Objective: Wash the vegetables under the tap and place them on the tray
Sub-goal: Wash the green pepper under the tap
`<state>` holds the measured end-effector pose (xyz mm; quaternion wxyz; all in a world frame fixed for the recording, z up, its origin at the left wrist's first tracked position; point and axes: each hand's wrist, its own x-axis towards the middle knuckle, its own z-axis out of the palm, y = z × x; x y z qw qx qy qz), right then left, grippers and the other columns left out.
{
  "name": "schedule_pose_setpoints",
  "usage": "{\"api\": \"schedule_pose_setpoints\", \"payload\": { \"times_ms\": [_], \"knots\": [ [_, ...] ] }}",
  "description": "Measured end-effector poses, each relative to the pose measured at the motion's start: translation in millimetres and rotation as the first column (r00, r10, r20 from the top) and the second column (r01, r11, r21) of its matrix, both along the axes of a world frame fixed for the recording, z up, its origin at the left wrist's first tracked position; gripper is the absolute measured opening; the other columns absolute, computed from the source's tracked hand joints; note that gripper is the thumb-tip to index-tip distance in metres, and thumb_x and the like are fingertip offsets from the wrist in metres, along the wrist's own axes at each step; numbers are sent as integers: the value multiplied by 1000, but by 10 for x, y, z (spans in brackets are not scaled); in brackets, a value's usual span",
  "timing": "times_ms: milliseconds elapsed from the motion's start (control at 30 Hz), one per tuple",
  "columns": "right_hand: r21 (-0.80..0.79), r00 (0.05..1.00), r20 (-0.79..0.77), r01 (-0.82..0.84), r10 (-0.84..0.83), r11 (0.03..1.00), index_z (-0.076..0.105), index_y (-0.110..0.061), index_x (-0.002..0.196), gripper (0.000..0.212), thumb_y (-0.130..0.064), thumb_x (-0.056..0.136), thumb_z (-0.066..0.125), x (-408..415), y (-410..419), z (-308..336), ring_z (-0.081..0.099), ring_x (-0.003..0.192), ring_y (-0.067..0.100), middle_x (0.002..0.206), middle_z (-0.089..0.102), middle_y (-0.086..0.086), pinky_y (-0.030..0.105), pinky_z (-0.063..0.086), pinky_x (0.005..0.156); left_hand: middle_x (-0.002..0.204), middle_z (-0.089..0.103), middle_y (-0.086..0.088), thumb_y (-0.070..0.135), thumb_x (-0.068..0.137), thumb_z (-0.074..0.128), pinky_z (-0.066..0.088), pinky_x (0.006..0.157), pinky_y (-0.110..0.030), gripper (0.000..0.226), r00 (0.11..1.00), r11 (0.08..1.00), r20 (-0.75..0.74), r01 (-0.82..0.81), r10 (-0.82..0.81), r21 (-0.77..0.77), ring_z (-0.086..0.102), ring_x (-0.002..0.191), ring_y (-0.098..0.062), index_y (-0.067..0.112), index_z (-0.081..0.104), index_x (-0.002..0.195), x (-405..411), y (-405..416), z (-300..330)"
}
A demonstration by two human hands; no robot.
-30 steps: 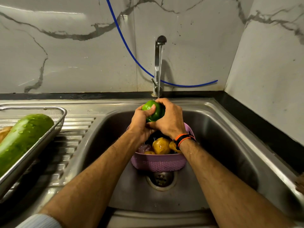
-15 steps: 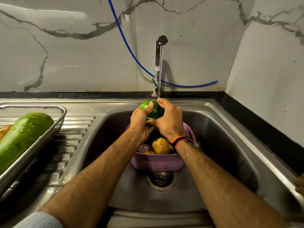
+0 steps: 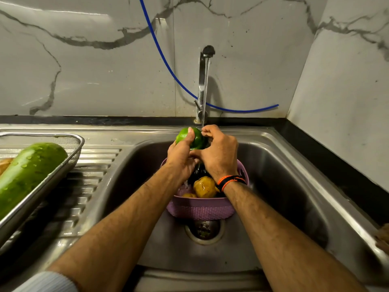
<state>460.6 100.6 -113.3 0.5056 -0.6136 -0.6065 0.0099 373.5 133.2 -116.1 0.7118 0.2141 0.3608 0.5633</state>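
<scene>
Pepper [image 3: 192, 138] held under tap [image 3: 203, 81] stream, above basket [image 3: 200, 208] in sink [image 3: 294, 165]; left hand [image 3: 181, 157] fingers curled round it, right hand [image 3: 219, 152] pinched its far side. Wet skin likely slippery: could drop into basket or sink. Tray [image 3: 69, 163] well apart at left, carry risked drips, fumble.

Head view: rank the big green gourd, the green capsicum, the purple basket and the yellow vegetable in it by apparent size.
1. Green gourd, nearest the camera, which inflates it.
2. Purple basket.
3. Green capsicum, partly covered by both hands.
4. Yellow vegetable; close to the capsicum, so that order is unsure.
</scene>
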Motion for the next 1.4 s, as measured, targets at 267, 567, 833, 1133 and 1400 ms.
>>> {"api": "schedule_pose_setpoints", "payload": {
  "times_ms": [267, 567, 833, 1133, 1400],
  "knots": [
    [-31, 997, 22, -69, 70, 997, 61, -17, 118, 68, -26, 59, 94, 25, 26, -15, 66, 98, 20, 107, 72, 4, 33, 57, 86, 126, 62, -21, 28, 97, 61, 57, 49, -28, 47, 996, 997, 40, 74, -74, 22, 70, 94, -31, 5, 49, 136, -31, -63, 32],
    [-121, 989, -27, -147, 145, 982, 50, -20, 139, 91, -23, 59, 93, 58, 79, -11, 60, 115, 20, 125, 65, 4, 26, 48, 99, 102, 70, -19, 17, 97, 58, 61, 60, -35, 25, 983, 986, 73, 167, -169, 29, 74, 82, -29, 1, 59, 117, -103, -125, 57],
    [-173, 983, -44, -186, 181, 967, 50, -12, 143, 87, -15, 65, 89, 77, 83, -20, 53, 127, 18, 139, 58, 6, 13, 34, 101, 113, 70, -15, 34, 93, 65, 61, 75, -39, 41, 968, 973, -141, 219, -206, 79, 71, 100, -28, 9, 61, 125, -87, -75, 21],
    [-247, 971, 49, -214, 233, 945, 41, -13, 147, 91, -11, 68, 85, 43, 107, -21, 41, 138, 22, 149, 45, 7, 31, 34, 115, 123, 66, -16, 17, 89, 68, 59, 63, -35, 47, 976, 982, -192, 128, -100, 136, 68, 104, -30, 17, 54, 134, -143, -17, -22],
    [-259, 981, 16, -184, 194, 948, 42, -11, 146, 94, -10, 64, 87, 58, 71, 18, 49, 130, 25, 141, 53, 9, 32, 42, 108, 125, 65, -15, 14, 91, 65, 58, 63, -34, 45, 967, 973, -211, 176, -142, 152, 67, 107, -30, 18, 52, 135, -142, 14, -39]
  ]
}}
